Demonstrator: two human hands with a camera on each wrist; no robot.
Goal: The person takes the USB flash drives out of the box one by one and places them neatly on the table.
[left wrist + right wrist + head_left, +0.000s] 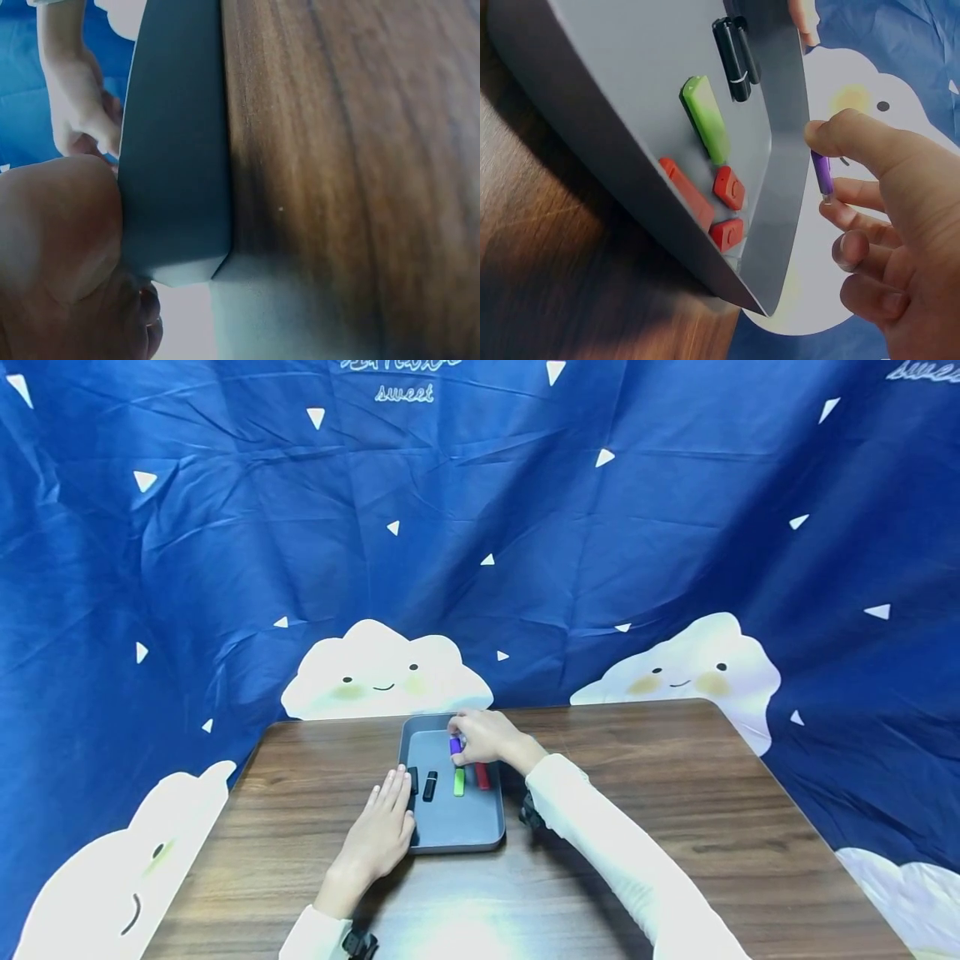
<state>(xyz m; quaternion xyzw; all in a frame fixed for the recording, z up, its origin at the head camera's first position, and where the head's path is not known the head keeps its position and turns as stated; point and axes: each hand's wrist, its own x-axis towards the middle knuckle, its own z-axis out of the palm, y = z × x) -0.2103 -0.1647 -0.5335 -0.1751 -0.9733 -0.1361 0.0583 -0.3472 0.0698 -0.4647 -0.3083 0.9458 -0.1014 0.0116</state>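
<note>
My right hand [483,737] is over the far right part of a shallow grey tray [457,839], pinching a small purple stick [822,172] with a pale tip between thumb and fingers. Its other fingers are loosely bent. With fingers straight, my left hand [380,831] rests along the tray's left rim. Inside the tray lie a black stick [430,786] with a silver band, a second dark stick [413,780] beside the left fingertips, a bright green stick [459,782] and a red stick [482,776]. Two small red squarish pieces [729,187] show in the right wrist view.
The tray stands on a brown wood-grain table [637,793], towards its far edge. Behind hangs a blue cloth [525,527] printed with white clouds and triangles. Both wrists carry a small black camera, one [360,943] visible at the left wrist.
</note>
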